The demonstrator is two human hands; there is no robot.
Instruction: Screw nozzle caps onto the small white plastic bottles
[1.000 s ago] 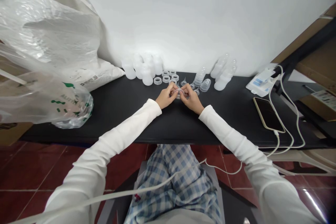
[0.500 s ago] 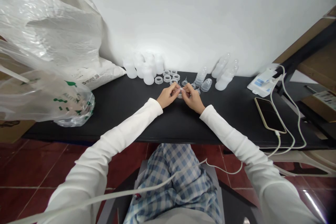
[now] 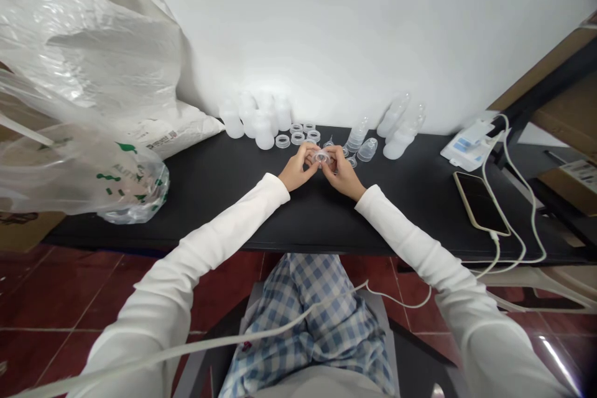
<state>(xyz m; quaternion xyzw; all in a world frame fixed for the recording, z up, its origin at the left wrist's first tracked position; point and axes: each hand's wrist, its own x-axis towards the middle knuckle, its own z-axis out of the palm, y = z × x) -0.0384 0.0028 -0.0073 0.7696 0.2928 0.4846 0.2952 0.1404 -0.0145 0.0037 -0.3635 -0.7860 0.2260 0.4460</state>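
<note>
Between my two hands, just above the black table, is a clear bottle collar ring [image 3: 321, 156], its round opening tipped toward me. My left hand [image 3: 299, 166] pinches it from the left, and my right hand [image 3: 341, 171] grips the opposite side. A clear teat seems to sit in the ring, but the fingers partly cover it. Right behind my hands lie loose collar rings [image 3: 282, 141] and small clear teats [image 3: 351, 162]. A stack of clear caps [image 3: 357, 135] and a single clear cap [image 3: 367, 149] stand beyond my right hand.
Several frosted baby bottles [image 3: 264, 130] stand against the wall on the left. Bottles with clear caps [image 3: 395, 147] stand to the right. Plastic bags [image 3: 130, 180] bulge over the table's left side. A phone [image 3: 480, 202], a white power strip [image 3: 467, 144] and cables occupy the right.
The ring between my hands has come into clearer view, its round opening now turned toward me. My fingers have shifted around its sides; my arms stay nearly in place.
</note>
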